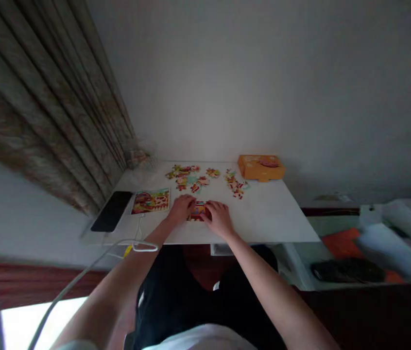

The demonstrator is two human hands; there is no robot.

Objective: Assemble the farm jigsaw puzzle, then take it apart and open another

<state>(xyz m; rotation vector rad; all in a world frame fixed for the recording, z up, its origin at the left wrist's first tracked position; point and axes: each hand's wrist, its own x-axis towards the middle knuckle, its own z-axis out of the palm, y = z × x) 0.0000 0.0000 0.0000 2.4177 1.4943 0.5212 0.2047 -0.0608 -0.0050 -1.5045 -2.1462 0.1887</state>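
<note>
Left hand [181,209], right hand [219,218], puzzle pieces [198,210] between.

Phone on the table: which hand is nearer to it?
Left. The left hand is to the right of the phone, with the picture card between them; the right hand is farther, beyond the left hand.

Head-worn view, facing forward and down onto puzzle pieces [183,177]

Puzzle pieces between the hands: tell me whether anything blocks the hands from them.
Nothing visible blocks them. The left hand and right hand lie directly against either side of the colourful cluster of puzzle pieces, with nothing between.
</note>
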